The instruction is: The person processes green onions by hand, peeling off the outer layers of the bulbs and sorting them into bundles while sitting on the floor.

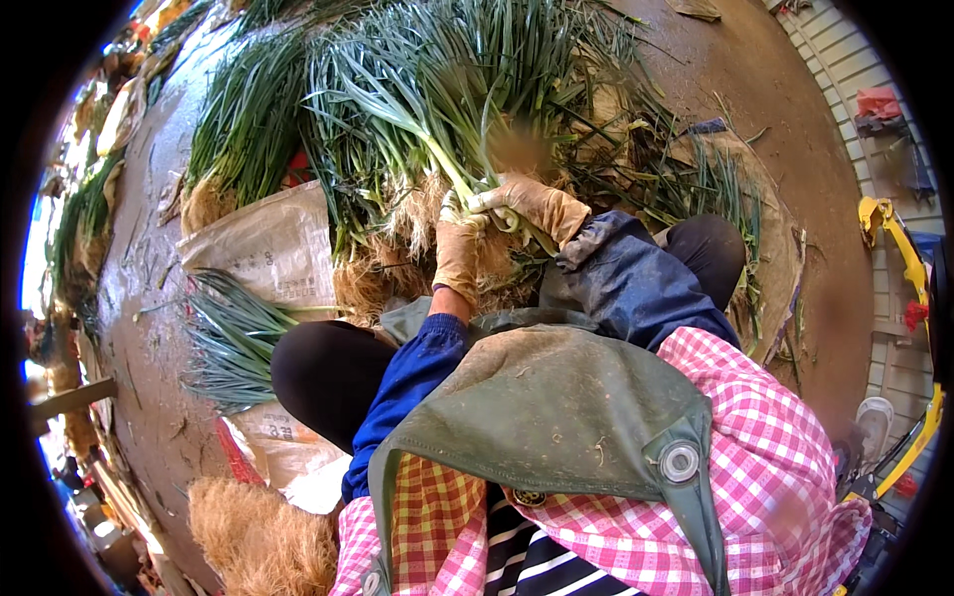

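Note:
My left hand (pixel 458 253), in a tan glove, is closed round the lower white part of a green onion (pixel 439 157). Its long leaves point up and to the left. My right hand (pixel 542 209), gloved the same way, pinches the same stalk from the right, its fingers meeting the left ones. Pale peeled leaf strips (pixel 537 236) hang below the right fingers. Just beyond both hands lies a large heap of green onions (pixel 477 60), with hairy roots (pixel 415 214) toward me. The stalk's root end is hidden by my hands.
Another green onion bundle (pixel 248 119) stands at the far left. A smaller bunch (pixel 234 343) rests beside my left knee near a pale sack (pixel 268 248). Cut roots (pixel 263 536) are piled at lower left. Loose leaves (pixel 725 189) cover a mat at right, near a yellow metal frame (pixel 904 248).

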### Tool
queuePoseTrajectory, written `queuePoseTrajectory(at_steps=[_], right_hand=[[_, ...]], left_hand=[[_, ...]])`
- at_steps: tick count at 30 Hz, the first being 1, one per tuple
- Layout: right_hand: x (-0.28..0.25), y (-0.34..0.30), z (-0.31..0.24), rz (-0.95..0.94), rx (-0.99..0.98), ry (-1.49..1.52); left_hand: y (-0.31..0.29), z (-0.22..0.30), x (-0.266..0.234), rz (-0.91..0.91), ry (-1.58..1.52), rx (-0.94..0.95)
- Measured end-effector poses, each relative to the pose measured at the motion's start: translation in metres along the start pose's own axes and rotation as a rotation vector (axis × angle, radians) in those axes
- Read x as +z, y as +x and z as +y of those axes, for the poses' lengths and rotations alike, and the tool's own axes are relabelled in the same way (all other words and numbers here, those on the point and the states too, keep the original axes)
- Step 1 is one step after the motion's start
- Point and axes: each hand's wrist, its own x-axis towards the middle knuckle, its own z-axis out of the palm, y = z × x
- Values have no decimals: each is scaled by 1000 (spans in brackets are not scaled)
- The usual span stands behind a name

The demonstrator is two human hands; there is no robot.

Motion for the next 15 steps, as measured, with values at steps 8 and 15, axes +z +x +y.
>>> queuePoseTrajectory(at_steps=[8, 15], right_hand=[[24, -23, 10, -22, 156, -120], [32, -22, 33, 90, -84, -151]], left_hand=[[-3, 10, 2, 195, -295, -340], [-5, 5, 1, 140, -364, -325]])
